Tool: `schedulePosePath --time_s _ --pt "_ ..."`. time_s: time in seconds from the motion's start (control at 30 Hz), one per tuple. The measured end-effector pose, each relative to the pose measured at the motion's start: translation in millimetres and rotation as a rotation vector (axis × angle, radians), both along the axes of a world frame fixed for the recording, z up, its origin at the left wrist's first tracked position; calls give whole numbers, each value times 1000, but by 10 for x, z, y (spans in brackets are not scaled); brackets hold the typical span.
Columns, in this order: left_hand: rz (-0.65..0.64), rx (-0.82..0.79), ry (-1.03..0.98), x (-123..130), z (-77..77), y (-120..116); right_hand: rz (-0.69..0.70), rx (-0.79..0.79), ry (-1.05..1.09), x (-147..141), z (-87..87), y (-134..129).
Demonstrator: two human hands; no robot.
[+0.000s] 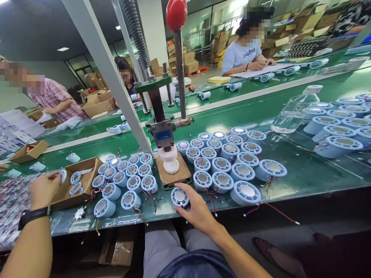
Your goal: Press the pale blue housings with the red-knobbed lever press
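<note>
At the near edge of a glossy green workbench (313, 173), a worker's right hand (198, 206) wraps thumb and fingers around a light-blue round plastic housing (179, 197) topped with a silver disc, gripping it at the sides. Toward the bench's left end, the left hand (43, 189), a black band (34, 217) at its wrist, pinches a light-blue plastic ring (63, 176), partly hidden by the fingers, at the left side of an open brown cardboard box (72, 201).

Similar housings with thin coloured wires crowd both sides of a green-and-grey metal hand press (162, 135), whose white plastic head (171, 166) stands over a brown board (169, 179) just beyond the right hand. Toward the right end, a clear plastic bottle (295, 112) stands beside further housings. Across the line, a person in a pale-blue shirt (240, 56) bends over paper; stacked brown cartons (189, 61) rise behind.
</note>
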State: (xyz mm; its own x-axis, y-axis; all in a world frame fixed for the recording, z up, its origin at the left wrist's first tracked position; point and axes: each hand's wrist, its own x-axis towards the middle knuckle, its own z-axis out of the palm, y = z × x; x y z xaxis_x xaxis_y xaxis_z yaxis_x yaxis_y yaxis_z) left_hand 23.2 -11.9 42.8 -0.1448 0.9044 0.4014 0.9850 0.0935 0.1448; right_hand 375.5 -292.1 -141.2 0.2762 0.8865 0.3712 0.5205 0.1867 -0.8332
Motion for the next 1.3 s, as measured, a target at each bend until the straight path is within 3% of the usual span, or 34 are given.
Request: schedulePosePath --time_s 0.07,0.1,0.17,0.2,0.23,0.3,0.37,0.5,0.7,0.83,1.07,1.17,1.3 --pt "-38 73 -218 292 -80 -360 10 28 -16 -29 -4 11" --pt "-142 104 -340 501 -168 -605 9 37 -21 -45 -14 13" --pt "-571 3 -438 1001 -426 -1155 -4 40 -23 -73 -49 12" --pt "-760 -122 -458 1264 -576 -1422 -13 41 -24 -84 -73 7" --pt "-882 -229 -469 1517 -724 -1658 -22 42 -23 -91 -99 1" --pt "-1006 -334 -462 1935 -975 -1996 -33 49 -17 -97 -145 -13" --pt "-1027 -357 -450 2186 -1132 -2141 -34 53 -9 -93 -170 -24" --pt "-995 -390 -493 2247 -1230 -2117 -28 44 3 -83 -156 -31" --pt "-1073 -545 -576 2031 -1221 -2091 -14 68 9 -72 -140 -23" --pt "-1079 -621 -584 2030 -1202 -2113 -19 71 -4 -69 -174 -24" --pt "-800 -516 -642 2088 -1373 -2208 -35 46 -19 -52 -169 -32" --pt "-935 -592 -651 2043 -1349 -2131 19 66 -51 -26 -142 -29" --pt "-1208 -704 -614 2028 -1178 -1915 49 91 -45 3 -120 -24"
